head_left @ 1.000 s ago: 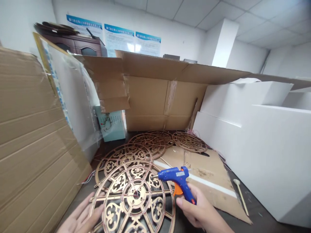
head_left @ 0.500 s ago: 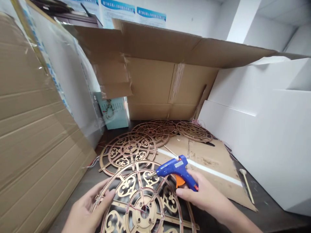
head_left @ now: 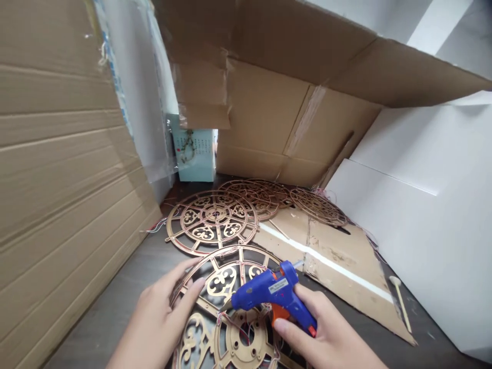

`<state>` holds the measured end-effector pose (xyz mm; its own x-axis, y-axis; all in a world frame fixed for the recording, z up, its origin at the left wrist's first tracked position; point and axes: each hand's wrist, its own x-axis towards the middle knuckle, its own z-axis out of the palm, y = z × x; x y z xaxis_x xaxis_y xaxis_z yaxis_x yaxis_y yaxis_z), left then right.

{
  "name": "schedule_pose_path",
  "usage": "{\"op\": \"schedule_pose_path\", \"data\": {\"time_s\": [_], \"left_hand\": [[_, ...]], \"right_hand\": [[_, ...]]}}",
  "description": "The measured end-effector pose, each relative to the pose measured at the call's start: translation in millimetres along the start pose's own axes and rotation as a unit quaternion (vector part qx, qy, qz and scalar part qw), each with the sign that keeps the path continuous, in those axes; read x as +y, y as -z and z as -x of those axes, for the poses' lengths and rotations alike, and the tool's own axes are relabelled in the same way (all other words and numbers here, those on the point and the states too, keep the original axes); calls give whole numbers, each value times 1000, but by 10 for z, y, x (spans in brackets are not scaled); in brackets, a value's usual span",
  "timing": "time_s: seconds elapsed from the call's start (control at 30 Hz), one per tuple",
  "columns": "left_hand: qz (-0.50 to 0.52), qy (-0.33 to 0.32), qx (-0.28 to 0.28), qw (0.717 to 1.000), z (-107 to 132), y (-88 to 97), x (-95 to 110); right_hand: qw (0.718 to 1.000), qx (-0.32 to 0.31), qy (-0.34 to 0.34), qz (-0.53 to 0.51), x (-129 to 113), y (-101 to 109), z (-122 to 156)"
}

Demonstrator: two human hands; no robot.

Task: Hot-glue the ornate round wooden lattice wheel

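My right hand (head_left: 313,323) is wrapped round a blue hot glue gun (head_left: 265,289) with an orange trigger. Its nozzle points left and down, close to the inner ring of a round openwork frame (head_left: 221,282); whether it touches I cannot tell. A clear glue stick pokes out at the back. The frame is gold-brown, with scroll ornaments, spokes and thin red wires along it. My left hand (head_left: 169,297) grips the frame's left rim, thumb on top and fingers behind. The frame's near edge is cut off by the view.
Similar round frames (head_left: 213,218) lie behind, several stacked at the back. A cardboard sheet (head_left: 338,256) covers the table's right side, with a small mallet-like stick (head_left: 400,302) at its edge. Cardboard walls (head_left: 265,113), a pale blue box (head_left: 194,156) and white panels (head_left: 415,205) surround the table.
The glue gun's nozzle has moved left and down, from the outer ornaments toward the frame's inner ring. The view has tilted down and turned left. Both hands keep their holds.
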<state>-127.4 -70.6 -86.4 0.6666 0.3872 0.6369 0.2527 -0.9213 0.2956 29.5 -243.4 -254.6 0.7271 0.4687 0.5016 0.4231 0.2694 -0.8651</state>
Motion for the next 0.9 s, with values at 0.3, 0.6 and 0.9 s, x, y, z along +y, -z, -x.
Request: {"op": "schedule_pose_path", "data": {"time_s": [0.3, 0.6, 0.9], "left_hand": [[27, 17, -2, 999, 31, -24, 4], [30, 31, 50, 998, 68, -22, -93], [-121, -208, 225, 944, 375, 84, -262]], "right_hand": [[999, 14, -5, 47, 241, -38, -17], [999, 33, -18, -30, -4, 85, -102], [984, 5, -45, -174, 113, 115, -347]]}}
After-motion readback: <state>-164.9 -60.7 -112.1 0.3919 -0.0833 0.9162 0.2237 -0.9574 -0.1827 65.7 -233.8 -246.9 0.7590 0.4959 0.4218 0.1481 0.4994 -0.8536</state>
